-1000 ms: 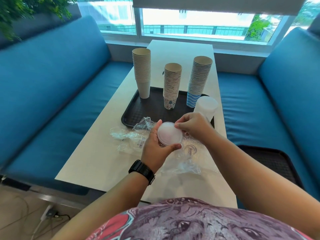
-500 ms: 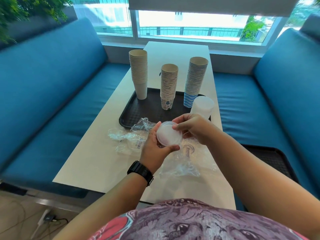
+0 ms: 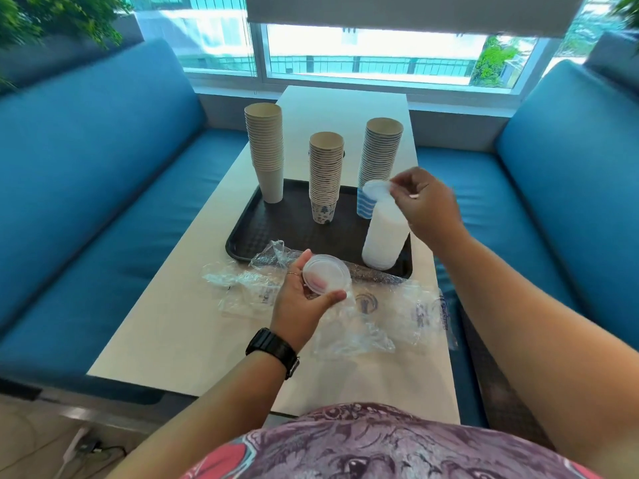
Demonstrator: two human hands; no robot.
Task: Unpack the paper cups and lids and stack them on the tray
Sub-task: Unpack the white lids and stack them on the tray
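A black tray (image 3: 276, 233) on the white table carries three upright paper cup stacks: a plain one (image 3: 265, 157) at the left, a patterned one (image 3: 324, 178) in the middle, a blue-striped one (image 3: 378, 160) at the right. A tall stack of clear lids (image 3: 383, 236) stands on the tray's near right corner. My right hand (image 3: 427, 202) pinches a single lid (image 3: 377, 190) just above that stack. My left hand (image 3: 304, 299) cradles a small bunch of lids (image 3: 326, 274) above the table, in front of the tray.
Crumpled clear plastic wrappers (image 3: 373, 316) lie on the table (image 3: 166, 337) between me and the tray. Blue sofas flank the table on both sides. A second dark tray (image 3: 498, 385) lies on the right sofa seat. A window is behind.
My right hand lifted one lid off the bunch in my left hand and carried it up and right to the lid stack on the tray. My left hand stayed with the remaining lids.
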